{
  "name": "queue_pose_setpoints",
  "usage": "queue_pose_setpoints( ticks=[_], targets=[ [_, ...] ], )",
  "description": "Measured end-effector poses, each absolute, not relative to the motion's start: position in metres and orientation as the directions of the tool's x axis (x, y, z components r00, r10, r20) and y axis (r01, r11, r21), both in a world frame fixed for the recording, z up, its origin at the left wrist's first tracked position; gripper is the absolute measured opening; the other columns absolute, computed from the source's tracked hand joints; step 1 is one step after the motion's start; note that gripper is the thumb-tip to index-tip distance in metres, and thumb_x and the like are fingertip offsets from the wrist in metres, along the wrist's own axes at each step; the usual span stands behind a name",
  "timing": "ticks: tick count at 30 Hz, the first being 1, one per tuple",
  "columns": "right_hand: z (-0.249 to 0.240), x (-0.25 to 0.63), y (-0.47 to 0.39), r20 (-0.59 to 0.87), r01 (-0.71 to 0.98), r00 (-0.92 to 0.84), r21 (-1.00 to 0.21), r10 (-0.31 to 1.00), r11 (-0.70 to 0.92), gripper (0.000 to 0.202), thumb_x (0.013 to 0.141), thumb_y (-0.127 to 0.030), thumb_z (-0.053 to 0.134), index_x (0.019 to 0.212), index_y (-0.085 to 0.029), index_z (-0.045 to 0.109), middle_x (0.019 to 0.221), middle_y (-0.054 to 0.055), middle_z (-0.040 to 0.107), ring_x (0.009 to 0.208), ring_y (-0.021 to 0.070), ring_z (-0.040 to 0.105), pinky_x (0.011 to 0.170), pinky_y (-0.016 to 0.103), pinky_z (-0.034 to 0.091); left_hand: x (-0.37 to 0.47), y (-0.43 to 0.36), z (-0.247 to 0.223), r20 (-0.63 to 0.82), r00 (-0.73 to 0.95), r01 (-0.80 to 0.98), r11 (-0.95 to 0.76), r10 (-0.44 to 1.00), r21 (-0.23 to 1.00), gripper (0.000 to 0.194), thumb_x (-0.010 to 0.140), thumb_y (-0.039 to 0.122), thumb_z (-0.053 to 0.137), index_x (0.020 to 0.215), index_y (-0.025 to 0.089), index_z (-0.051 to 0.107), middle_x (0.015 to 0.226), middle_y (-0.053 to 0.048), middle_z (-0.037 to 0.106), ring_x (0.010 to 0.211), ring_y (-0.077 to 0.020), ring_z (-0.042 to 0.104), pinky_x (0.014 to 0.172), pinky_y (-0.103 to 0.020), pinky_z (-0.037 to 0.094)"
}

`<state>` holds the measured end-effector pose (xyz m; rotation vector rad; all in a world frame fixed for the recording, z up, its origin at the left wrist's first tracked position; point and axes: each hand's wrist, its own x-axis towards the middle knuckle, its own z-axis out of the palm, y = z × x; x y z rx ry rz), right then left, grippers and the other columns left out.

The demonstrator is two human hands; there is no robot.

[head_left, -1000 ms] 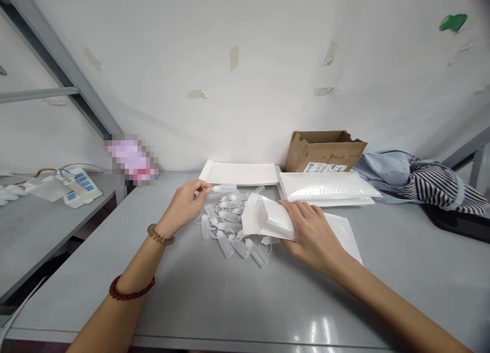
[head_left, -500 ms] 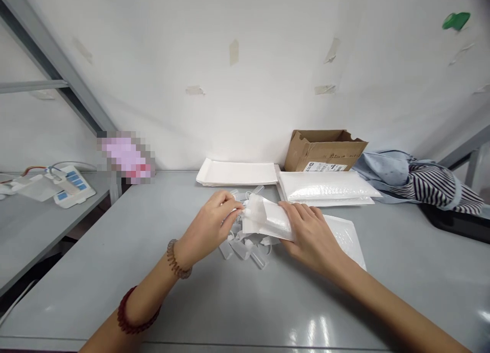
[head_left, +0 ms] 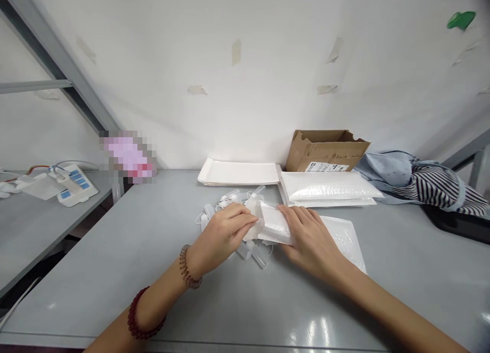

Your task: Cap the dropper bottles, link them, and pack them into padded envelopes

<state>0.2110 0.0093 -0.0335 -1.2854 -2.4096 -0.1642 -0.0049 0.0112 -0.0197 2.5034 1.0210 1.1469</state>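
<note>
My right hand (head_left: 308, 233) is closed around a white bubble mailer (head_left: 276, 225), whose mouth faces left. At that mouth, the fingers of my left hand (head_left: 227, 230) are pinched together against the translucent flap. What lies between those fingertips is hidden. Below and behind both hands sits a loose pile of small clear plastic pieces with white caps and thin cords (head_left: 260, 256). Another white bubble mailer (head_left: 344, 241) lies flat on the table, partly beneath my right forearm.
Along the wall stand a stack of flat white mailers (head_left: 239, 173), several padded mailers (head_left: 331, 187) and an open cardboard box (head_left: 327, 151). Blue and striped cloth (head_left: 432, 182) lies on the right. A power strip (head_left: 76, 184) rests on the side table.
My left hand has moved right, closer to the mailer's mouth, and the white thing at its fingertips no longer shows. My right hand keeps its hold on the mailer.
</note>
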Motion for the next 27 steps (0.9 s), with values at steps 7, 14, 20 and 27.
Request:
queue_pose_setpoints(
  ticks=[7, 14, 20, 27],
  targets=[
    [-0.032, 0.209, 0.006, 0.424, 0.777, -0.533, -0.097, 0.732, 0.622, 0.05, 0.071, -0.013, 0.052, 0.12, -0.012, 0.044, 0.102, 0.012, 0.061, 0.092, 0.0278, 0.054, 0.077, 0.039, 0.041, -0.002, 0.01, -0.015, 0.517, 0.456, 0.428, -0.688, 0.724, 0.586, 0.015, 0.084, 0.008, 0.058, 0.08, 0.015, 0.071, 0.078, -0.003, 0.071, 0.073, -0.0127, 0.064, 0.066, -0.021, 0.049],
    [-0.031, 0.206, 0.001, 0.424, 0.742, -0.56, -0.126, 0.712, 0.658, 0.049, 0.071, -0.012, 0.052, 0.12, -0.012, 0.043, 0.101, 0.013, 0.06, 0.091, 0.0275, 0.053, 0.077, 0.039, 0.043, 0.002, 0.004, -0.009, 0.39, 0.48, 0.414, -0.595, 0.786, 0.689, 0.023, 0.083, 0.007, 0.053, 0.07, 0.015, 0.069, 0.076, -0.003, 0.068, 0.074, -0.0134, 0.063, 0.068, -0.022, 0.049],
    [-0.027, 0.204, -0.003, 0.439, 0.717, -0.573, -0.141, 0.692, 0.683, 0.049, 0.071, -0.012, 0.05, 0.12, -0.011, 0.044, 0.101, 0.014, 0.06, 0.091, 0.028, 0.053, 0.076, 0.04, 0.044, 0.01, -0.004, -0.006, 0.345, 0.45, 0.339, -0.515, 0.823, 0.787, 0.028, 0.078, 0.002, 0.048, 0.061, 0.016, 0.066, 0.068, -0.002, 0.064, 0.066, -0.0131, 0.06, 0.057, -0.022, 0.048],
    [-0.024, 0.207, 0.0, 0.492, 0.725, -0.542, -0.137, 0.681, 0.675, 0.05, 0.07, -0.012, 0.05, 0.119, -0.011, 0.044, 0.103, 0.014, 0.061, 0.09, 0.0274, 0.054, 0.075, 0.04, 0.044, 0.007, -0.005, 0.003, 0.381, 0.365, 0.236, -0.48, 0.85, 0.845, 0.016, 0.079, 0.01, 0.058, 0.072, 0.018, 0.07, 0.078, -0.003, 0.069, 0.071, -0.0156, 0.063, 0.06, -0.024, 0.05]
  ],
)
